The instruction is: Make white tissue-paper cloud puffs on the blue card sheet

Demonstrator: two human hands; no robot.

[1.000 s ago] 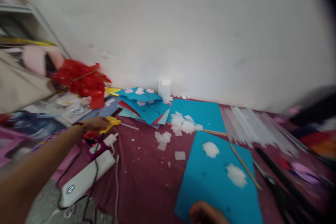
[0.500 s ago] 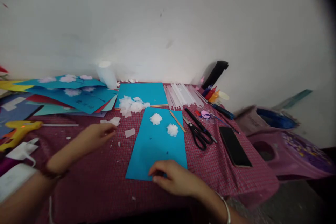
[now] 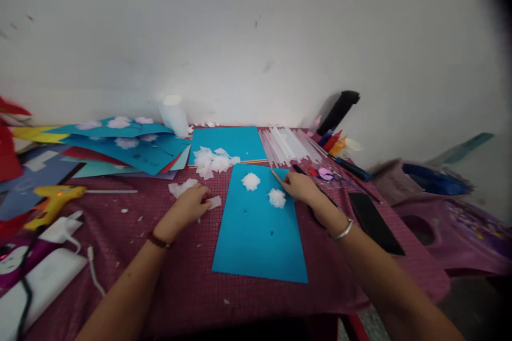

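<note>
My left hand [image 3: 189, 205] is low over the cloth, fingers curled, fingertips on a small white tissue paper square [image 3: 215, 202]. Loose tissue paper pieces [image 3: 181, 187] lie just behind it. My right hand [image 3: 303, 187] reaches across the top right corner of a blue card [image 3: 260, 248]. Its fingers are closed around the lower end of a thin wooden stick [image 3: 277, 175], whose tip points up and left. Two fluffy white tissue paper puffs [image 3: 251, 181] are on the card, with small dark spots below them. Scissors [image 3: 316, 217] are mostly hidden under my right wrist.
A yellow glue gun [image 3: 56, 200] and white power strip [image 3: 48, 287] lie left. Behind are finished-looking cards [image 3: 152, 154], a tissue heap [image 3: 212, 161] and glue sticks [image 3: 286, 144]. A phone [image 3: 376, 221] lies right, near a pink stool [image 3: 452, 229].
My right hand has moved from the card's lower edge up to the wooden stick. My left hand has come right and down to the tissue square. The view has shifted left.
</note>
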